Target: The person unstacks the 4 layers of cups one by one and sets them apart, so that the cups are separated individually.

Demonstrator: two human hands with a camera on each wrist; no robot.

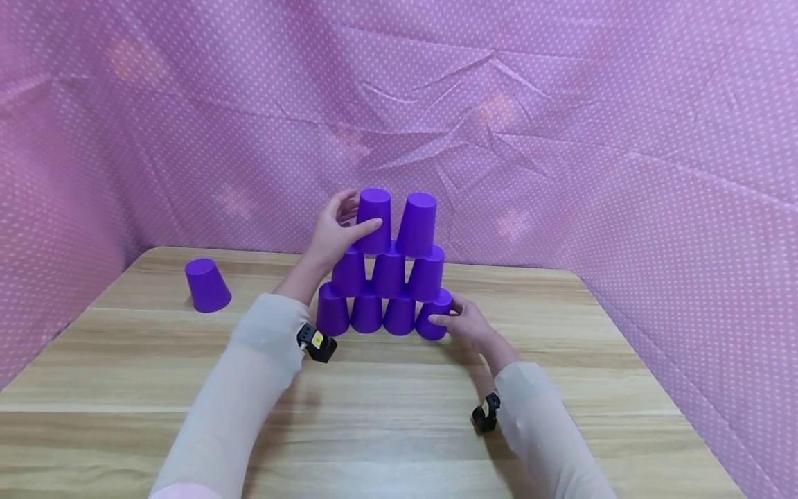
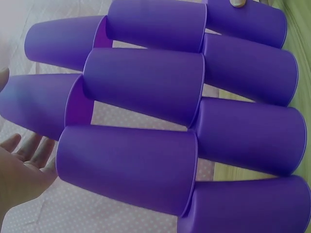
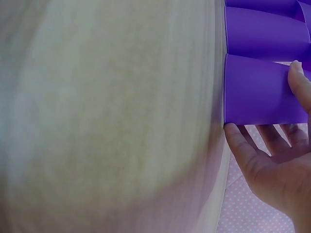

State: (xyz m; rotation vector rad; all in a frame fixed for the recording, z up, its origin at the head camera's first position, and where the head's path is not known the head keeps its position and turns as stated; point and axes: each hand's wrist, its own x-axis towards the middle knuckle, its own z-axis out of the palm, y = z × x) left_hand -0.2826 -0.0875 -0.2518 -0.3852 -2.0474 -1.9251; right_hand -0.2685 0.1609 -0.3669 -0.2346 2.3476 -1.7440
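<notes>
Purple cups stand upside down in a three-row stack: several at the bottom, three in the middle row [image 1: 389,275], two on top. My left hand [image 1: 333,232] holds the top row's left cup [image 1: 375,232], thumb across its front and fingers round its left side. Beside that cup is the top row's right cup [image 1: 418,225], with no hand on it. Down at the table, my right hand [image 1: 469,322] grips the bottom row's rightmost cup [image 3: 262,92], thumb on the front and fingers behind.
One more purple cup [image 1: 208,285] stands upside down on the wooden table [image 1: 386,423], left of the stack. Pink dotted cloth [image 1: 623,125] hangs behind the table and along its sides. A small black camera [image 1: 319,344] is worn on the left wrist.
</notes>
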